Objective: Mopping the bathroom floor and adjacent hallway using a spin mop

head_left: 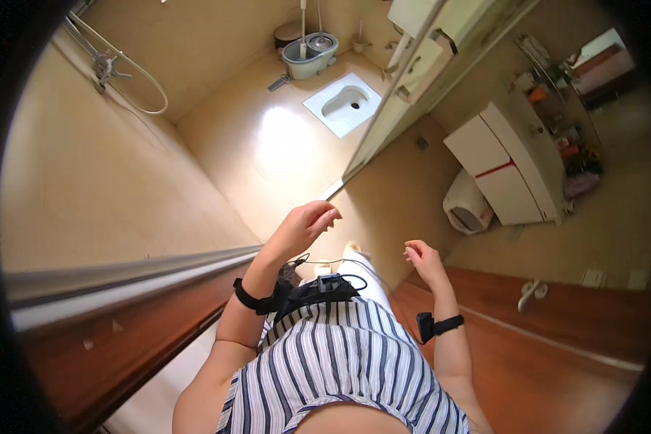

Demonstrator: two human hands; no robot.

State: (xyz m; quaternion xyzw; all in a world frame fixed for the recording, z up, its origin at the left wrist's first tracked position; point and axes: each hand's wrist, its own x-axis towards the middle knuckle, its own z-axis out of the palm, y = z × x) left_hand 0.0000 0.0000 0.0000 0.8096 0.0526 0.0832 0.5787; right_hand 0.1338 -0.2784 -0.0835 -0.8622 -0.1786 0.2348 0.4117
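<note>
My left hand [311, 224] hangs in the air before my body, its fingers loosely bent and slightly apart, holding nothing. To the right, my right hand [427, 262] is also raised, with relaxed, half-curled fingers and nothing visible in it. Neither hand touches anything. Black straps circle both forearms, and a small dark device [330, 282] with cables sits at my waist. Nearest to my left hand is the glass partition's lower edge [333, 189] at the wet-room floor.
Ahead are a white squat toilet [351, 103], a mop bucket [310, 54] and a wall shower [105, 69]. The sliding glass door [394, 108] stands at centre right. Beyond it are a white cabinet [506, 170] and a white bin-like container [466, 204]. Wooden door frames flank me.
</note>
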